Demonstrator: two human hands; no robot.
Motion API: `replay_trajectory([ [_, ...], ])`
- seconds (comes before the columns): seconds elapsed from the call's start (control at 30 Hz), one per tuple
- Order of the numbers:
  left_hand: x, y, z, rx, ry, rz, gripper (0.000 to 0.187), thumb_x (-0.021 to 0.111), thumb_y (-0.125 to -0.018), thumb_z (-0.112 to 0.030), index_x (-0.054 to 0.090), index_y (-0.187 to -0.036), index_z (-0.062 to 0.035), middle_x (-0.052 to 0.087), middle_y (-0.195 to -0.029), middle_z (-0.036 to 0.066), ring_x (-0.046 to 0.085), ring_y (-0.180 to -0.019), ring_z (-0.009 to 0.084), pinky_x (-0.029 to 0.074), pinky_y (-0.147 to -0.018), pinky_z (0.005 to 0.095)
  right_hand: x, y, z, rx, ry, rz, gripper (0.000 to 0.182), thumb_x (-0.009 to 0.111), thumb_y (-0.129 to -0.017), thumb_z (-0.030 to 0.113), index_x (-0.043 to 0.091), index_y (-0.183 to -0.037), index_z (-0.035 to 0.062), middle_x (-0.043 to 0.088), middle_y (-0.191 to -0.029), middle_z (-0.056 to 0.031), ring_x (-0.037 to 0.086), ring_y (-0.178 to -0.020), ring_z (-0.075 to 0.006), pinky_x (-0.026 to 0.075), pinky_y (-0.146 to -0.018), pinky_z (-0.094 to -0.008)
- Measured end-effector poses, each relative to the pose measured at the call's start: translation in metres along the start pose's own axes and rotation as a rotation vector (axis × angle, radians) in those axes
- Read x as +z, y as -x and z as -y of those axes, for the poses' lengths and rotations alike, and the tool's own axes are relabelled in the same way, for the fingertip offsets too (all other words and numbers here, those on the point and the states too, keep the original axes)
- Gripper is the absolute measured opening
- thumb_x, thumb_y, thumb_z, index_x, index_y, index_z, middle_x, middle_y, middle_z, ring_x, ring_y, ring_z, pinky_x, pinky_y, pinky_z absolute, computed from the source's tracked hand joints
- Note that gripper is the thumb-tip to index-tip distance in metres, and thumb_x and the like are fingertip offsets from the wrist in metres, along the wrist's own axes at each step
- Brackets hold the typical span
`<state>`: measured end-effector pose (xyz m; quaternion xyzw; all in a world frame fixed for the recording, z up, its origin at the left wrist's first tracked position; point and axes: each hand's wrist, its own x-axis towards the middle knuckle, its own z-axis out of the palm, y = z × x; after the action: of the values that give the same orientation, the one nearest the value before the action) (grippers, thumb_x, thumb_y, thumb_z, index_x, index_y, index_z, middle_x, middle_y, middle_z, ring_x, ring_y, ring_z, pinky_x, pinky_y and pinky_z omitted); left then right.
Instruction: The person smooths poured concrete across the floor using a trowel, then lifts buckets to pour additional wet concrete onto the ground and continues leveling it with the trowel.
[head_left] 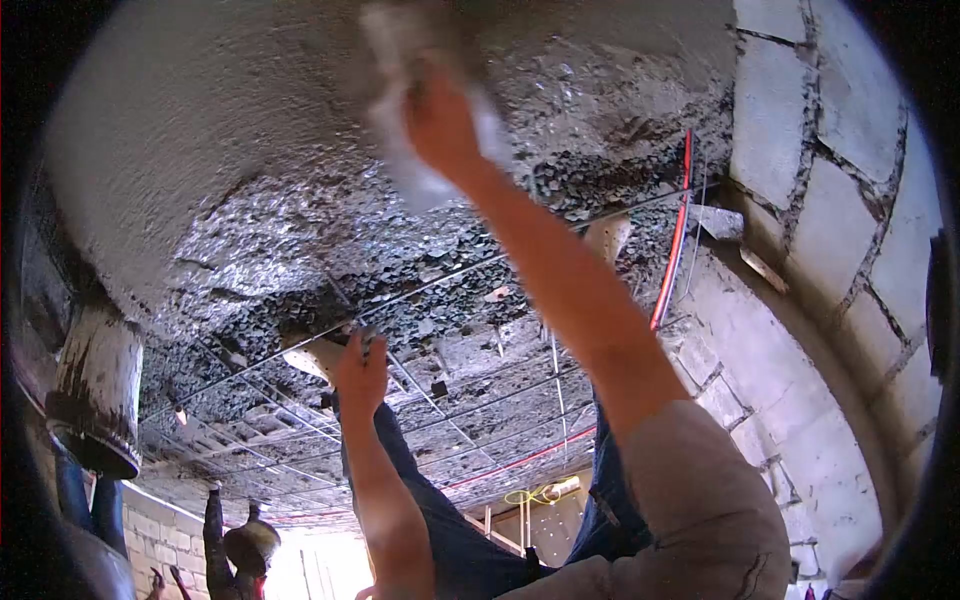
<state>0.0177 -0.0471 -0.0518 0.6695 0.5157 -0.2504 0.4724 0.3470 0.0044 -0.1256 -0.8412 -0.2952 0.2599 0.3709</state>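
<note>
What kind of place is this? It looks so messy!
Probably a building site: there's wet-looking concrete, thin metal rods laid in a grid over rubbly ground, and a rough block wall.

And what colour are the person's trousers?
The trousers are blue; they show best in the head view.

We tag this as a building site: wet concrete (230, 130) spread around the right hand (438, 115), steel rods (440, 282) crossing near the left hand (360, 375), red tube (677, 240) right of both hands, bare block wall (835, 210) farther right. We see rough joints (812, 90) there.
</note>
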Motion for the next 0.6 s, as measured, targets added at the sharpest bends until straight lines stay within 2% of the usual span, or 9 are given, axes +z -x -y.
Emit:
replay_trajectory([
  [0.03, -0.005, 0.002, -0.008, -0.119, 0.139, 0.059, 0.045, 0.049, -0.086, -0.034, 0.050, -0.113, 0.0023, 0.059, -0.099, 0.023, 0.056, -0.091, 0.0351, 0.042, -0.079, 0.0392, 0.018, 0.006, 0.024, -0.192, 0.087, -0.047, 0.051, 0.054, -0.078, 0.019, 0.038, -0.122, -0.0008, 0.055, -0.098, -0.0242, 0.055, -0.086, -0.0401, 0.046, -0.077, -0.0463],
  [0.07, -0.005, 0.000, -0.017, -0.229, 0.284, 0.130, 0.043, 0.050, -0.086, -0.031, 0.051, -0.114, 0.0012, 0.060, -0.096, 0.021, 0.057, -0.087, 0.0334, 0.043, -0.077, 0.0380, 0.038, 0.008, 0.033, -0.085, 0.052, 0.051, 0.059, 0.056, -0.077, 0.020, 0.032, -0.126, -0.0027, 0.056, -0.095, -0.0235, 0.056, -0.086, -0.0402, 0.046, -0.078, -0.0461],
  [0.13, 0.000, 0.003, -0.022, -0.167, 0.255, 0.103, 0.038, 0.050, -0.087, -0.028, 0.051, -0.113, 0.0000, 0.060, -0.092, 0.020, 0.058, -0.083, 0.0305, 0.043, -0.075, 0.0369, 0.040, 0.009, 0.059, 0.068, -0.066, 0.272, 0.064, 0.057, -0.076, 0.021, 0.028, -0.126, -0.0052, 0.057, -0.093, -0.0250, 0.057, -0.084, -0.0398, 0.047, -0.074, -0.0474],
  [0.23, 0.014, 0.006, -0.011, -0.157, 0.196, 0.078, 0.037, 0.049, -0.087, -0.027, 0.052, -0.111, 0.0009, 0.059, -0.096, 0.021, 0.057, -0.088, 0.0321, 0.042, -0.077, 0.0375, 0.036, 0.006, 0.048, 0.077, 0.117, 0.291, 0.066, 0.058, -0.076, 0.022, 0.025, -0.125, -0.0070, 0.057, -0.088, -0.0263, 0.059, -0.080, -0.0389, 0.049, -0.069, -0.0472],
  [0.3, 0.022, 0.007, -0.006, -0.175, 0.171, 0.065, 0.036, 0.049, -0.087, -0.027, 0.052, -0.110, 0.0012, 0.059, -0.098, 0.022, 0.056, -0.091, 0.0332, 0.041, -0.079, 0.0378, 0.013, 0.000, 0.029, 0.094, 0.066, 0.259, 0.066, 0.058, -0.077, 0.022, 0.024, -0.125, -0.0078, 0.058, -0.083, -0.0267, 0.060, -0.074, -0.0380, 0.049, -0.065, -0.0467],
  [0.37, 0.023, 0.006, -0.013, -0.099, 0.219, 0.077, 0.037, 0.049, -0.087, -0.028, 0.052, -0.109, 0.0015, 0.057, -0.102, 0.023, 0.054, -0.096, 0.0355, 0.040, -0.081, 0.0387, -0.010, -0.003, 0.000, 0.057, 0.156, 0.092, 0.051, 0.050, -0.079, 0.016, 0.030, -0.122, -0.0053, 0.058, -0.074, -0.0240, 0.058, -0.067, -0.0399, 0.045, -0.059, -0.0489],
  [0.4, 0.021, 0.008, -0.029, -0.048, 0.101, 0.040, 0.037, 0.049, -0.086, -0.027, 0.052, -0.109, 0.0014, 0.057, -0.102, 0.023, 0.054, -0.096, 0.0363, 0.040, -0.081, 0.0391, -0.027, -0.003, -0.012, 0.013, 0.146, 0.013, 0.049, 0.050, -0.079, 0.014, 0.031, -0.121, -0.0028, 0.058, -0.072, -0.0246, 0.057, -0.065, -0.0413, 0.045, -0.058, -0.0492],
  [0.57, 0.028, 0.004, -0.036, -0.101, 0.044, 0.108, 0.037, 0.048, -0.086, -0.027, 0.051, -0.110, 0.0017, 0.056, -0.105, 0.023, 0.053, -0.098, 0.0376, 0.040, -0.082, 0.0398, -0.098, -0.017, -0.077, 0.133, 0.164, -0.193, 0.048, 0.051, -0.078, 0.013, 0.034, -0.122, 0.0041, 0.058, -0.073, -0.0255, 0.056, -0.064, -0.0439, 0.044, -0.057, -0.0511],
  [0.6, 0.025, 0.004, -0.046, -0.124, 0.027, 0.119, 0.040, 0.048, -0.086, -0.028, 0.049, -0.112, 0.0026, 0.054, -0.109, 0.024, 0.051, -0.101, 0.0378, 0.039, -0.085, 0.0394, -0.111, -0.019, -0.093, 0.060, 0.168, -0.287, 0.048, 0.052, -0.078, 0.014, 0.035, -0.122, 0.0069, 0.059, -0.072, -0.0247, 0.056, -0.064, -0.0441, 0.045, -0.058, -0.0507],
])
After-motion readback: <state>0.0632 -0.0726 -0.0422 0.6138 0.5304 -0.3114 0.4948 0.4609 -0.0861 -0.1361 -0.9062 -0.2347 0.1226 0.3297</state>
